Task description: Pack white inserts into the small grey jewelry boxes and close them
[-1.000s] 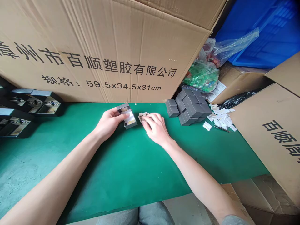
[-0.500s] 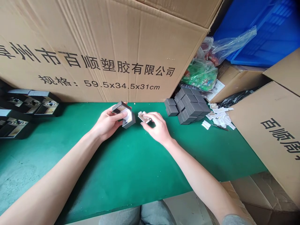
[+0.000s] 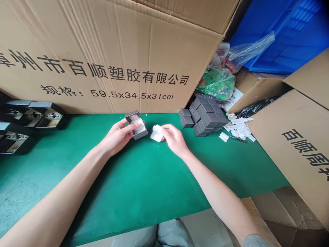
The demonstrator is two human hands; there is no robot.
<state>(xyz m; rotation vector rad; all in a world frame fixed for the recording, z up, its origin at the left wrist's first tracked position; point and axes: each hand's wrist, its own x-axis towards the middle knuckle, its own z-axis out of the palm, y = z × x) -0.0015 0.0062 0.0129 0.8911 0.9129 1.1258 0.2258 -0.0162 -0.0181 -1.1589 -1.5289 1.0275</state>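
Where left hand [image 3: 117,139] pinches: gray box [image 3: 141,134], open face up, long axis running far-left to near-right.
Right hand [image 3: 175,140]: pinching white pieces [image 3: 156,134], long axis unclear.

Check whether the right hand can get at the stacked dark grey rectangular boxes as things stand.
Probably yes for reach: the right hand is near the stacked boxes, with green tabletop between. But its grip holds a small white item, which would likely need setting down first.

Printed carton [image 3: 144,44], blue crate [image 3: 295,44], plastic bag [image 3: 218,82]
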